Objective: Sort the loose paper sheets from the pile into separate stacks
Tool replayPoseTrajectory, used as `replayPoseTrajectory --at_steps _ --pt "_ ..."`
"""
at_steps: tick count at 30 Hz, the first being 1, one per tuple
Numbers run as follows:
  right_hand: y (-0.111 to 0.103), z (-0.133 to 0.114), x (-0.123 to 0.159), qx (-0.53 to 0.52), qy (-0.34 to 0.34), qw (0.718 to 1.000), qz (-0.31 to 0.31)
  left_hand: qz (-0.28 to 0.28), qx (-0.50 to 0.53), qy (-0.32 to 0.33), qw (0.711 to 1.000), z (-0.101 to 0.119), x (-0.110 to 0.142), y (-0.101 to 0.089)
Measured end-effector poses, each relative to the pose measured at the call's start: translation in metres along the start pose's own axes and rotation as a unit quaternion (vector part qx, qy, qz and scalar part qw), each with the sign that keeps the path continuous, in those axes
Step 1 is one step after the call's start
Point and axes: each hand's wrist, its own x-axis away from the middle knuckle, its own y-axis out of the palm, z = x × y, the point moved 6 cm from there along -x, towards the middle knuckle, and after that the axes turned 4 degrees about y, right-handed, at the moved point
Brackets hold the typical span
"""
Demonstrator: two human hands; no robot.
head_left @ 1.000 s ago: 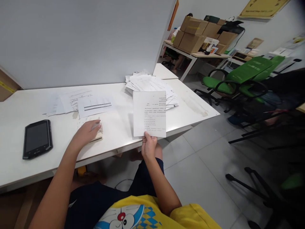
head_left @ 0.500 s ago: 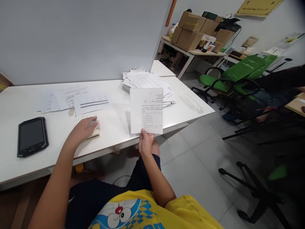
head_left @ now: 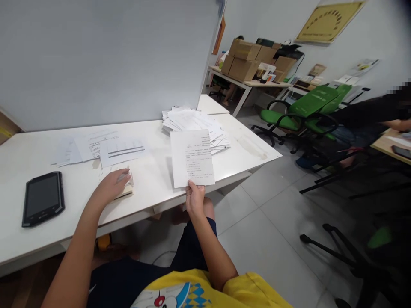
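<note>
My right hand [head_left: 195,201] pinches a printed sheet of paper [head_left: 192,160] at its bottom edge, thumb on top. The sheet is held up over the front edge of the white table, its printed side facing me. My left hand [head_left: 111,185] lies over a low, pale object with a cream edge [head_left: 124,193] near the table's front; its fingers are stretched out. The hand covers most of that object, so I cannot make out its kind. Just beyond my left hand, several printed sheets [head_left: 122,150] lie on the table.
A messy pile of papers [head_left: 189,119] lies behind the held sheet. On the left is a black handheld device [head_left: 43,199]. A grey partition [head_left: 105,60] borders the table [head_left: 154,171] at the back. Green office chairs [head_left: 285,113] and a seated person are on the right; cardboard boxes [head_left: 242,64] stand farther back.
My view has tilted up and to the right, so the table sits lower in it. The right hand keeps hold of the sheet, which leans slightly. The left hand stays in place.
</note>
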Motion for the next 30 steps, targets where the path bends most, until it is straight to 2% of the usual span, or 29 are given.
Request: replayPoseTrajectory --at_steps 3,8,11,14,17,21,24,26,28,30 --pt "0.016 -0.017 -0.027 -0.013 -0.036 0.999 -0.014 0.01 0.0 0.007 1.0 0.0 0.0 -0.002" --pt "0.048 -0.059 -0.102 -0.004 -0.106 0.994 -0.001 0.025 0.0 0.01 1.0 0.004 0.002 -0.006" --pt "0.065 -0.072 -0.145 0.026 -0.085 0.996 0.001 0.018 0.0 -0.007 1.0 0.004 0.005 -0.006" --pt "0.067 -0.075 -0.169 0.084 -0.057 0.995 0.017 0.024 0.001 -0.016 1.0 0.004 0.007 -0.007" --pt "0.057 -0.065 -0.163 0.191 -0.033 0.981 -0.019 0.031 -0.001 -0.013 0.999 0.005 0.008 -0.008" --pt "0.033 -0.026 -0.114 0.349 -0.016 0.926 -0.142 0.031 -0.001 -0.011 0.999 0.004 0.008 -0.009" --pt "0.024 -0.008 -0.074 0.478 -0.125 0.845 -0.205 0.026 -0.001 -0.011 1.0 0.003 0.008 -0.008" --pt "0.025 -0.002 -0.06 0.528 -0.169 0.799 -0.234 0.026 0.002 -0.011 1.0 0.003 0.008 -0.007" --pt "0.026 -0.001 -0.058 0.542 -0.181 0.783 -0.244 0.031 0.009 -0.008 0.999 0.003 0.007 -0.007" --pt "0.028 -0.004 -0.064 0.539 -0.192 0.782 -0.249 0.034 0.019 -0.009 0.999 0.002 0.007 -0.007"
